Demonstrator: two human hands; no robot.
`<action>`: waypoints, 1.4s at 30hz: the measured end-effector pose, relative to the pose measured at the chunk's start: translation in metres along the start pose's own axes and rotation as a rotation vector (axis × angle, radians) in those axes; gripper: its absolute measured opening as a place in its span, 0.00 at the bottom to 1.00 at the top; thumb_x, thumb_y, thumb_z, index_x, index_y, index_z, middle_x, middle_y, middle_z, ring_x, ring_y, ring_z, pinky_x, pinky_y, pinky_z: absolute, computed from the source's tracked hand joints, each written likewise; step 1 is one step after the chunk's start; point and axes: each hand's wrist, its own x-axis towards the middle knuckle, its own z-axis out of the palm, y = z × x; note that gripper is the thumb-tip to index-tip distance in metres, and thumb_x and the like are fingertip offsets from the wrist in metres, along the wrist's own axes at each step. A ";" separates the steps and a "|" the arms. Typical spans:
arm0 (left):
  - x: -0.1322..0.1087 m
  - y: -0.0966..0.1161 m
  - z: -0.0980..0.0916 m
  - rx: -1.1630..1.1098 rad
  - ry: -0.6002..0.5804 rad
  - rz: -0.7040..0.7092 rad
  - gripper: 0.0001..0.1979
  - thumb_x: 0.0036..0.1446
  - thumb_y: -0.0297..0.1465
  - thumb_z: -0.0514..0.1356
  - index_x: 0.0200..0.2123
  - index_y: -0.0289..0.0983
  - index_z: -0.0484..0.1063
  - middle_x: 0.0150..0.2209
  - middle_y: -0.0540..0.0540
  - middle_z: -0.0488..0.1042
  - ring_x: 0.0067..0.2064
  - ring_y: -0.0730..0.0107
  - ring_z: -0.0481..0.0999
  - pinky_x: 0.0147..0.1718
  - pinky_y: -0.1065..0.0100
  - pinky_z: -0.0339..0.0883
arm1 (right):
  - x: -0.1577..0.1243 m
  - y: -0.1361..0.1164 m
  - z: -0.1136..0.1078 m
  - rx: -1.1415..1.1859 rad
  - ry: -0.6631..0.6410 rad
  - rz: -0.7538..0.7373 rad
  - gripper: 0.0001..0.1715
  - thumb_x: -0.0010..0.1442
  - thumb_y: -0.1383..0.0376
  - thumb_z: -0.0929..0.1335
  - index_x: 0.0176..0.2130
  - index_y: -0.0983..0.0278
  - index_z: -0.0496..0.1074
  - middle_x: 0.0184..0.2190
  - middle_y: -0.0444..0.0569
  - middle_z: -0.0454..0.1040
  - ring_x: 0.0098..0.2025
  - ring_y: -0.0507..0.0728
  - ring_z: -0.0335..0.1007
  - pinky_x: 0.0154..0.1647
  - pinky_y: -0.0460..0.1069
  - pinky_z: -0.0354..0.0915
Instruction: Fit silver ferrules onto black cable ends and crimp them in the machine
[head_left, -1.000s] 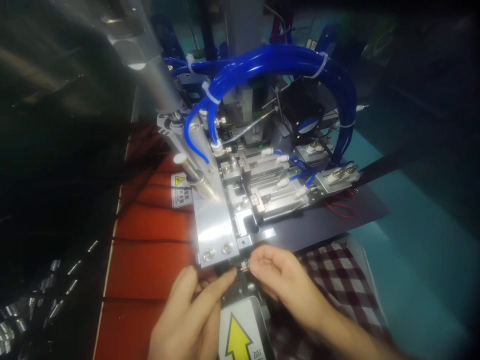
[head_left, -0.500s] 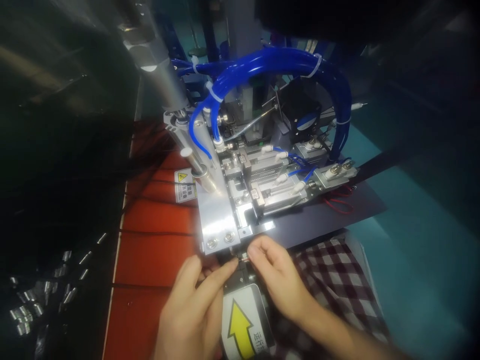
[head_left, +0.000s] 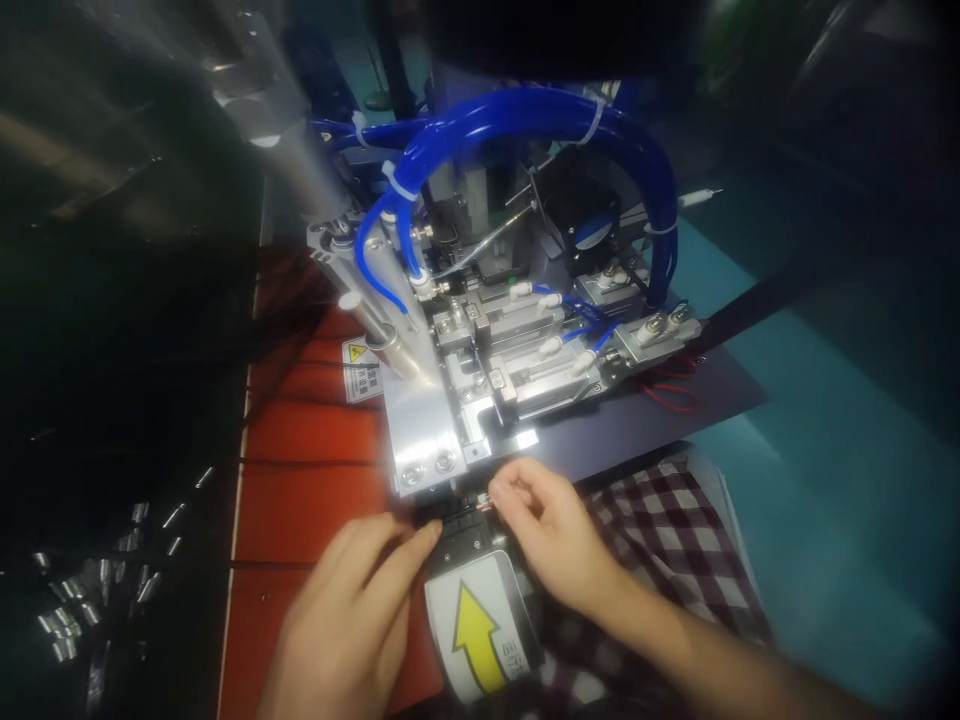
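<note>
My left hand [head_left: 352, 610] lies on the red surface with its forefinger stretched toward a small black fixture [head_left: 461, 535] at the front of the metal machine [head_left: 480, 370]; its other fingers are curled. My right hand [head_left: 544, 535] pinches a tiny wire end [head_left: 484, 505] with coloured strands just above that fixture, right below the shiny metal plate [head_left: 420, 435]. A white label with a yellow arrow [head_left: 476, 625] sits between my wrists, pointing at the fixture.
Thick blue air hoses [head_left: 525, 115] arch over the machine. A silver cylinder [head_left: 375, 335] slants at the left beside a yellow warning sticker [head_left: 358, 368]. A red mat [head_left: 300, 480] lies left, checked cloth [head_left: 667, 520] right, thin red wires [head_left: 667, 395] behind, dark cables [head_left: 112, 350] far left.
The view has shifted a little, so the machine sits higher and further left. My left forefinger has drawn back from the wire end to the fixture's left side; my right hand keeps its pinch.
</note>
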 end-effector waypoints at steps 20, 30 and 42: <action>0.006 0.010 0.003 0.078 0.061 -0.117 0.10 0.60 0.21 0.56 0.41 0.39 0.71 0.41 0.47 0.72 0.41 0.69 0.74 0.44 0.68 0.66 | 0.000 -0.013 -0.008 0.296 -0.077 0.213 0.05 0.54 0.69 0.66 0.26 0.64 0.67 0.17 0.36 0.60 0.20 0.48 0.55 0.22 0.45 0.53; 0.003 0.009 0.003 0.045 0.025 -0.138 0.10 0.59 0.21 0.57 0.42 0.38 0.72 0.42 0.46 0.71 0.43 0.68 0.73 0.47 0.67 0.64 | -0.001 -0.015 -0.003 0.403 -0.014 0.296 0.06 0.52 0.70 0.67 0.25 0.65 0.67 0.15 0.35 0.59 0.18 0.46 0.50 0.19 0.44 0.47; 0.002 0.008 0.004 0.013 0.038 -0.158 0.10 0.59 0.21 0.57 0.42 0.38 0.72 0.42 0.46 0.71 0.43 0.68 0.73 0.48 0.67 0.62 | -0.003 -0.020 -0.008 0.417 -0.065 0.380 0.09 0.54 0.71 0.66 0.23 0.65 0.65 0.13 0.35 0.57 0.18 0.46 0.49 0.20 0.44 0.46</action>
